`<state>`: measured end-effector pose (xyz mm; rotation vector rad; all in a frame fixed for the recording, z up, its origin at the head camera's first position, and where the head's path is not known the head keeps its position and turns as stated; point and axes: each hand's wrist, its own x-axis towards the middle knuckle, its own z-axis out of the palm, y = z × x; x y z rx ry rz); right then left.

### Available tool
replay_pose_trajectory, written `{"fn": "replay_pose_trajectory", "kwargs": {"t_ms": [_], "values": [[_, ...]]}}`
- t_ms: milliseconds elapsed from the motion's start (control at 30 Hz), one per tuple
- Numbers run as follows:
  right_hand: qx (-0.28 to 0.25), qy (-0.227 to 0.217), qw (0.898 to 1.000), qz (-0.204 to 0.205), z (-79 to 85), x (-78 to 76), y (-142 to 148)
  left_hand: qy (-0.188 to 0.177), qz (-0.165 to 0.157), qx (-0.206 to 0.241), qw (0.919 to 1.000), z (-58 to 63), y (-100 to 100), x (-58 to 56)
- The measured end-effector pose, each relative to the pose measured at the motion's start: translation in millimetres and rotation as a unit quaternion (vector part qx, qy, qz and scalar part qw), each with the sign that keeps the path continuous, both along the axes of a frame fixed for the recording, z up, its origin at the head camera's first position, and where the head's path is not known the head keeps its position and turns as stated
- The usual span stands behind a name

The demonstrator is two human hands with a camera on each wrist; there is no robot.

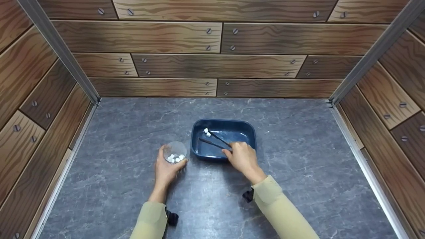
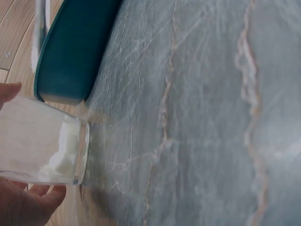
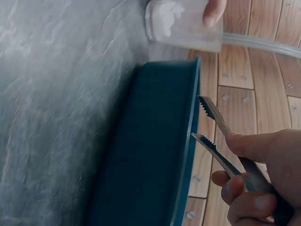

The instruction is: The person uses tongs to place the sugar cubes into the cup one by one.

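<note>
My right hand point(image 1: 244, 158) grips a pair of dark tongs point(image 3: 217, 155) with serrated tips, and the tips stand apart with nothing between them. In the head view the tongs reach over the dark blue rectangular tray point(image 1: 249, 127). Two small white cubes point(image 1: 207, 132) lie in its far left corner, beside one tong tip. To the left of the tray, my left hand point(image 1: 166, 167) holds a clear glass point(image 2: 33, 127) between thumb and fingers. Several white cubes point(image 2: 66, 150) are heaped at the bottom of the glass.
The grey marbled table point(image 1: 126, 132) spreads around the tray. Wood-patterned panels point(image 1: 186, 66) rise at the back and along both sides, with metal posts point(image 1: 375, 53) at the corners.
</note>
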<state>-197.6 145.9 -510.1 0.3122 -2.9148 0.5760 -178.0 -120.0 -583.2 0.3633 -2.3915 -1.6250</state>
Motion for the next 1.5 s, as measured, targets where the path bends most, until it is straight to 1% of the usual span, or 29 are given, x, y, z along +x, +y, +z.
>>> {"fn": "replay_pose_trajectory", "kwargs": {"t_ms": [133, 300, 433, 867, 1067, 1267, 1500], "values": [[0.013, -0.019, 1.0, -0.018, -5.2, -5.7, 3.5, 0.001, 0.001, -0.004, 1.0, -0.5, -0.2, 0.1], [0.032, -0.023, 0.999, -0.031, -10.4, -11.4, 6.3, 0.002, -0.003, 0.005, 1.0, -1.1, -0.1, 0.0], [0.038, -0.028, 0.998, -0.035, -14.0, -15.0, 7.9, 0.004, -0.005, 0.013, 0.9999, -1.6, 0.0, -0.2], [0.066, -0.054, 0.996, -0.042, -21.5, -24.3, 8.7, 0.014, -0.003, 0.011, 0.9998, -2.7, -0.9, -0.3], [0.071, -0.037, 0.996, -0.043, -24.8, -29.2, 7.4, 0.011, 0.001, 0.005, 0.9999, -2.1, -0.6, -0.4], [0.079, -0.017, 0.996, -0.032, -26.5, -33.4, 3.3, -0.002, 0.002, -0.003, 1.0, -1.0, -0.1, 0.4], [0.081, -0.013, 0.996, -0.031, -27.1, -36.7, -0.6, -0.001, -0.001, -0.005, 1.0, 0.1, -0.4, 0.4]]}}
